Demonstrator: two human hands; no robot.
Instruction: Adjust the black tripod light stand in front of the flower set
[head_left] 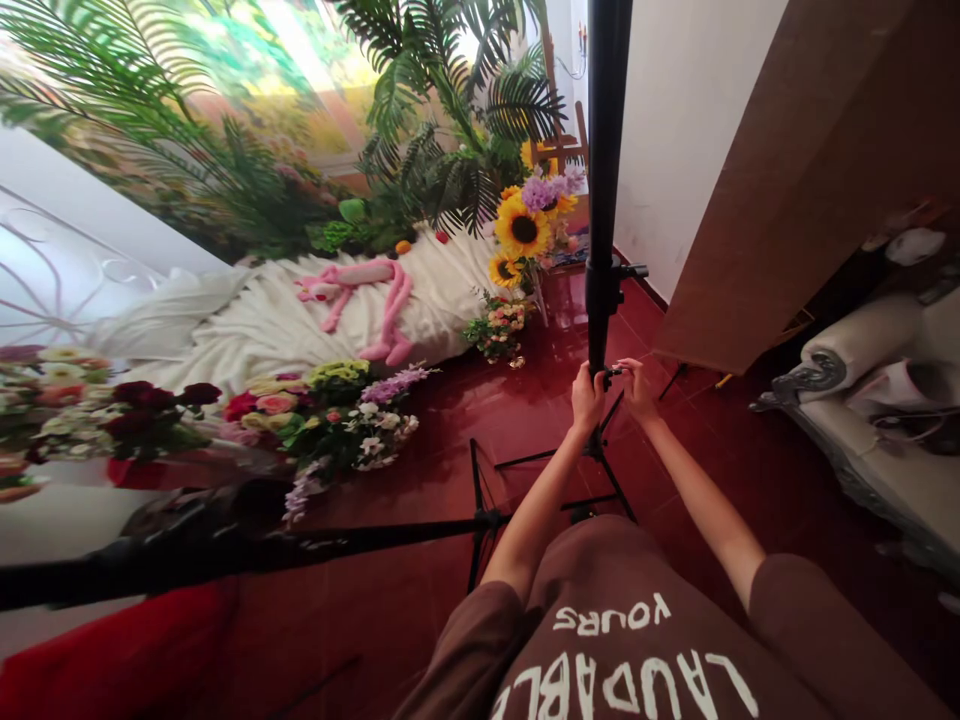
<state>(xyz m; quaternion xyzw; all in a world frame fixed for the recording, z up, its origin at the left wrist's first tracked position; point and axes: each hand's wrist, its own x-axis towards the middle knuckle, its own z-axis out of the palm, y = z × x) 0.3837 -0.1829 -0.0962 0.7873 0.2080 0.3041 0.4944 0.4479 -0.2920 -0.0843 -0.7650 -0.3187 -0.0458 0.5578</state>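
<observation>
In front of me a black light stand [602, 190] rises upright past the top of the view. Wrapped round its lower tube is my left hand [586, 400]. My right hand [637, 390] is closed with its fingertips on a small black clamp knob [613, 373] at the tube's right side. Higher up the stand sits a second clamp collar [604, 285] with a knob pointing right. The stand's legs [615, 480] spread on the dark red floor below my hands.
Another black stand [405, 538] reaches in from the left. Flower bouquets [337, 415] line the left side. Behind them a pink plush toy [367, 290] lies on white draped cloth [247, 310]. Sunflowers [523, 228] stand beyond. A brown panel [750, 220] and an ornate sofa [862, 390] are right.
</observation>
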